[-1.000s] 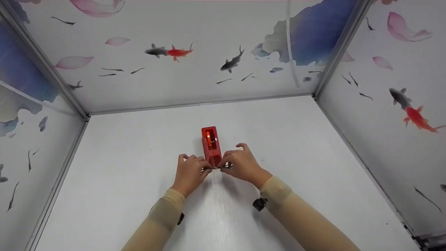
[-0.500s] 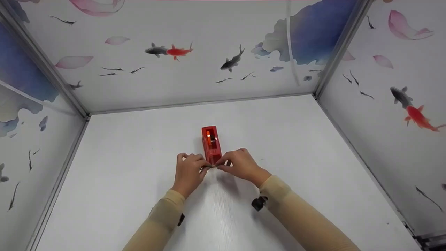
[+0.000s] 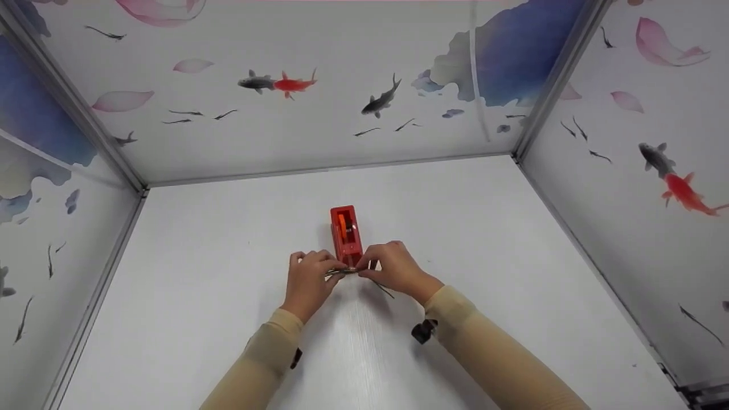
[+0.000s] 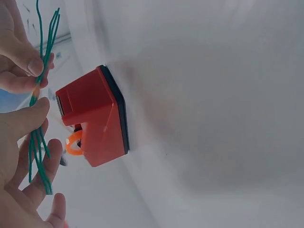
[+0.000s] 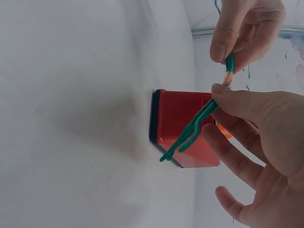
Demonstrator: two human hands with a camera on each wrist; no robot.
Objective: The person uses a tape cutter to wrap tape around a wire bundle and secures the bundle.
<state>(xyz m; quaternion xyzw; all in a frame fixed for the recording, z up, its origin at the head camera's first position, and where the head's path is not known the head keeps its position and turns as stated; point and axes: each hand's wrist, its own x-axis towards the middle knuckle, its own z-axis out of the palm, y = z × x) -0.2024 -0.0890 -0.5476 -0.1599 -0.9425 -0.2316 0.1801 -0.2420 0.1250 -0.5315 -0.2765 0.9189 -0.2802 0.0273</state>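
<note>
A bundle of thin green wires (image 3: 342,272) with an orange tape band (image 4: 35,90) round its middle is held between both hands, just above the white table (image 3: 484,239). My left hand (image 3: 310,279) pinches one end of the bundle (image 4: 40,142). My right hand (image 3: 393,267) pinches the other end, and the wire tips (image 5: 190,133) stick out below its thumb. A red tape dispenser (image 3: 346,236) with a black base stands on the table right behind the hands. In the right wrist view the dispenser (image 5: 183,128) sits behind the wires and the left hand (image 5: 242,28) is at the top.
White walls printed with fish and petals (image 3: 296,85) enclose the table on the left, back and right. Metal frame posts (image 3: 547,91) stand in the corners. White tabletop lies on all sides of the dispenser.
My right hand has drawn in closer to the left and curled its fingers. The wire ends under it now slant toward me. The dispenser has not moved.
</note>
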